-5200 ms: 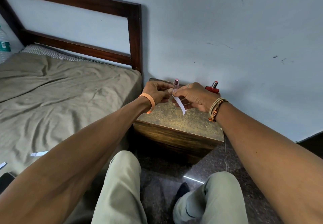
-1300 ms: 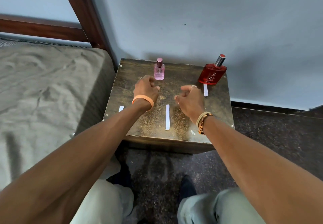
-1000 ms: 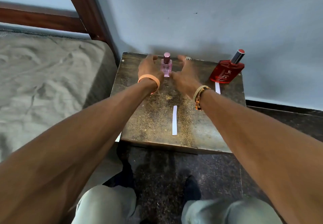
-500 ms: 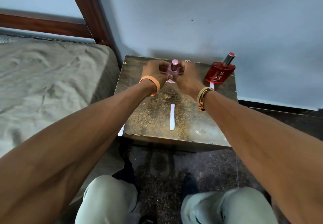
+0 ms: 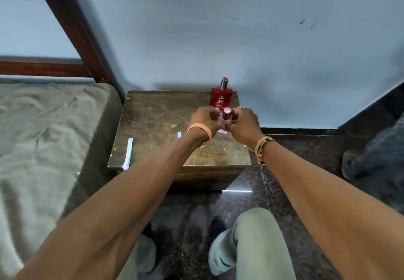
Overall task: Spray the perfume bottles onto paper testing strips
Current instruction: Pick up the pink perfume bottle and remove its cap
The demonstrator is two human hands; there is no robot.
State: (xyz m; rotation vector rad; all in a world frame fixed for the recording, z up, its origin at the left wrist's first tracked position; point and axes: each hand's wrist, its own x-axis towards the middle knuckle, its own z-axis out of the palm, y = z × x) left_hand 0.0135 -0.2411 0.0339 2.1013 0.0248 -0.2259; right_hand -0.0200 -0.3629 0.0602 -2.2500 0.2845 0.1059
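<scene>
On the wooden table point(image 5: 153, 118) two perfume bottles show. The red bottle point(image 5: 220, 98) stands upright at the back, just behind the hands. The left hand point(image 5: 203, 119) and right hand point(image 5: 244, 124) are together, clamped on the upright pink bottle point(image 5: 225, 121) between them — equally near. Two paper strips show: one point(image 5: 127, 153) at the table's left edge lying front-to-back, one point(image 5: 179, 134) mostly hidden by the left wrist.

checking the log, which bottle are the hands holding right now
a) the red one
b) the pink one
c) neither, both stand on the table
b: both hands, left and right, close around the pink bottle, while the red bottle stands alone at the back of the table.
</scene>
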